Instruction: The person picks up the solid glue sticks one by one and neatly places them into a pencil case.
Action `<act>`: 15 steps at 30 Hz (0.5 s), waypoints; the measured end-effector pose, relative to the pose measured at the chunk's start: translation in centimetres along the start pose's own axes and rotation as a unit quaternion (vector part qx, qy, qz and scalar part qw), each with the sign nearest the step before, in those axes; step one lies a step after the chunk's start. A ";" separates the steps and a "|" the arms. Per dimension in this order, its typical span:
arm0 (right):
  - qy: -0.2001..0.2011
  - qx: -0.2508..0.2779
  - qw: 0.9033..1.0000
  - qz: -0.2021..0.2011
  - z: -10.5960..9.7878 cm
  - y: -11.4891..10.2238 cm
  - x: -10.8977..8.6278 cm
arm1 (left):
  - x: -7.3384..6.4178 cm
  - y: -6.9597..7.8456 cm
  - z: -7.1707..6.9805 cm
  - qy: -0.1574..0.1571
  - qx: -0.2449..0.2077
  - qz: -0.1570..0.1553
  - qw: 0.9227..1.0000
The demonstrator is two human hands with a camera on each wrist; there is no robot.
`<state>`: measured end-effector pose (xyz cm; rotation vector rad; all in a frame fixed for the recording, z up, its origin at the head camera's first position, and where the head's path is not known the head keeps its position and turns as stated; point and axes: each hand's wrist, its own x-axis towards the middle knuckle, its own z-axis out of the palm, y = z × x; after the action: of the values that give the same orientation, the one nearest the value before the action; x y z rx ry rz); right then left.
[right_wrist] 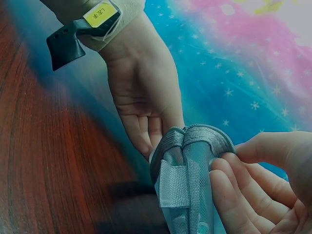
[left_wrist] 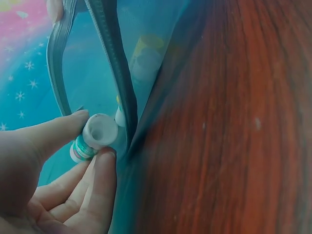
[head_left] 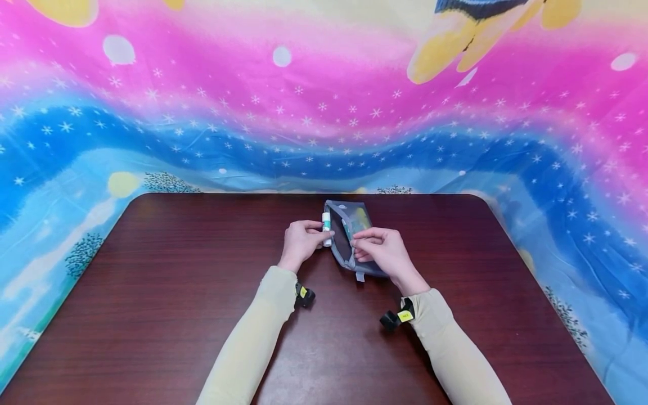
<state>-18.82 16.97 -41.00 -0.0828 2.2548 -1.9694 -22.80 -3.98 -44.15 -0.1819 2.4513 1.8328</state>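
Observation:
A grey mesh zip pouch [head_left: 376, 269] lies towards the back of the table, its zipped mouth spread wide. At the mouth's left edge, my left hand [head_left: 301, 243] pinches a white glue stick [head_left: 326, 220] with a green label between thumb and fingers. In the left wrist view the round white end of the glue stick [left_wrist: 101, 130] faces the camera, beside the zipper edge [left_wrist: 119, 68]. My right hand [head_left: 386, 253] pinches the pouch's right zipper edge. A yellow and white item [left_wrist: 146, 56] shows blurred through the mesh.
A dark red wood-grain table [head_left: 202, 270] holds the pouch. Behind it and along both sides hangs a patterned cloth [head_left: 324, 124] in pink and blue. A black wrist camera mount [head_left: 305, 295] sits on the left wrist, another [head_left: 397, 316] on the right.

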 end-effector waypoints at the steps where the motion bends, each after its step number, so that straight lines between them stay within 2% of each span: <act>1: 0.000 0.000 1.000 0.000 0.0 0.0 0.0 | 0.0 0.1 0.1 0.000 -0.001 -0.003 1.000; 9: -0.003 0.005 1.000 0.001 0.0 0.0 -0.1 | -0.2 0.4 0.7 -0.007 0.004 -0.005 1.000; 15: -0.005 0.004 1.000 0.000 -0.1 0.0 -0.1 | -0.2 0.3 0.6 -0.014 -0.013 -0.016 1.000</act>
<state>-18.78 17.06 -40.94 -0.0899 2.2397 -1.9743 -22.68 -3.30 -44.04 -0.1939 2.3940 1.8420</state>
